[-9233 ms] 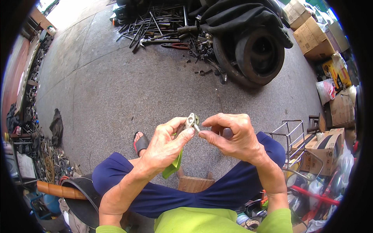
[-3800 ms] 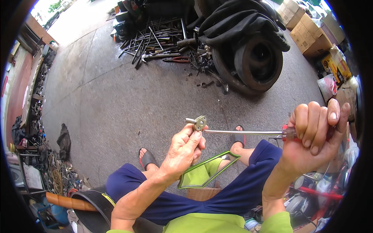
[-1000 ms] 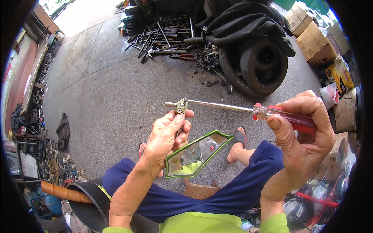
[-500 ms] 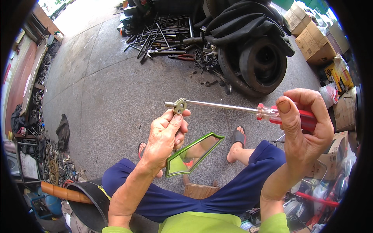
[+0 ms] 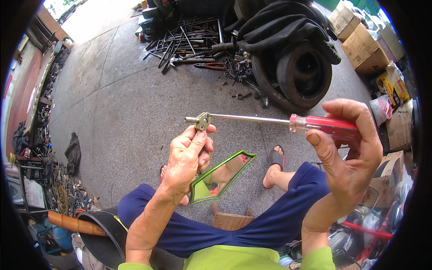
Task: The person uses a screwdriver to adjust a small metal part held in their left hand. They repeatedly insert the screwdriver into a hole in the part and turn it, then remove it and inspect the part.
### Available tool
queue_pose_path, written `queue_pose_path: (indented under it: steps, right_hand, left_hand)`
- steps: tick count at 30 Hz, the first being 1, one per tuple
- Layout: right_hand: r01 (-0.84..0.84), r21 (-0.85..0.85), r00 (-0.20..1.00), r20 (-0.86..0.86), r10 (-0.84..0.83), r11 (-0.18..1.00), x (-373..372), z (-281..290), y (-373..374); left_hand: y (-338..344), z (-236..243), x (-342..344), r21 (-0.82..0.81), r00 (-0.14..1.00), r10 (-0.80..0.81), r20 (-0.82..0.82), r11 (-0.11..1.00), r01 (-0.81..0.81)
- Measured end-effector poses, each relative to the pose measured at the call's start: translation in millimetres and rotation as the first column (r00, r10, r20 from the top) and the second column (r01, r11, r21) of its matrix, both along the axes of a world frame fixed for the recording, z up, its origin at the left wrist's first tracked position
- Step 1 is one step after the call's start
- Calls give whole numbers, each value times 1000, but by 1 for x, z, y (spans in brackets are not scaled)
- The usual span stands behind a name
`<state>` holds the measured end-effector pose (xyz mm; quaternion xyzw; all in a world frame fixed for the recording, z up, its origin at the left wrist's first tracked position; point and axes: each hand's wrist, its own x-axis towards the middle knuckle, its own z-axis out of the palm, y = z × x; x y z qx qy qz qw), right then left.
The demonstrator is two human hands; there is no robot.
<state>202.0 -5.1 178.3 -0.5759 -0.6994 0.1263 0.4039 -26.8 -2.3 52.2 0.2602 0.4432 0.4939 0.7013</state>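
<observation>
My left hand (image 5: 189, 155) is closed on a green-framed angular mirror (image 5: 225, 177) by its stem, which is mostly hidden, with the thumb on a small metal clamp (image 5: 203, 120) at the top. A short pin sticks out of the clamp to the left. A long screwdriver (image 5: 252, 119) with a clear red handle lies level, its tip touching the right side of the clamp. My right hand (image 5: 342, 153) grips the handle, index finger over the top and thumb in front. The mirror's face is turned up between my legs.
Beyond my hands a pile of steel tools (image 5: 184, 49) lies beside black tyres (image 5: 301, 76) and rubber tubes. Cardboard boxes (image 5: 366, 47) and bags line the right. A wooden stool (image 5: 231, 220) is under me. A black bucket (image 5: 105, 238) and scrap (image 5: 63, 189) are at left.
Both hands have shifted slightly left since a second ago, with clamp and screwdriver. Earlier the screwdriver was lower and right; earliest, my hands held the clamp low, without the screwdriver's shaft showing.
</observation>
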Motion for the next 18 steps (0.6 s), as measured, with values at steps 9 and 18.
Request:
queue_pose_path:
  steps: [9, 18]
  right_hand:
    - [-17, -81, 1000, 12, 18, 997, 1, 4, -3]
    - [-13, 160, 988, -149, 37, 987, 7, 1, 3]
  left_hand:
    - [-2, -2, -1, 6, 998, -10, -56, 1000, 10]
    - [1, 7, -3, 53, 995, -2, -104, 999, 7]
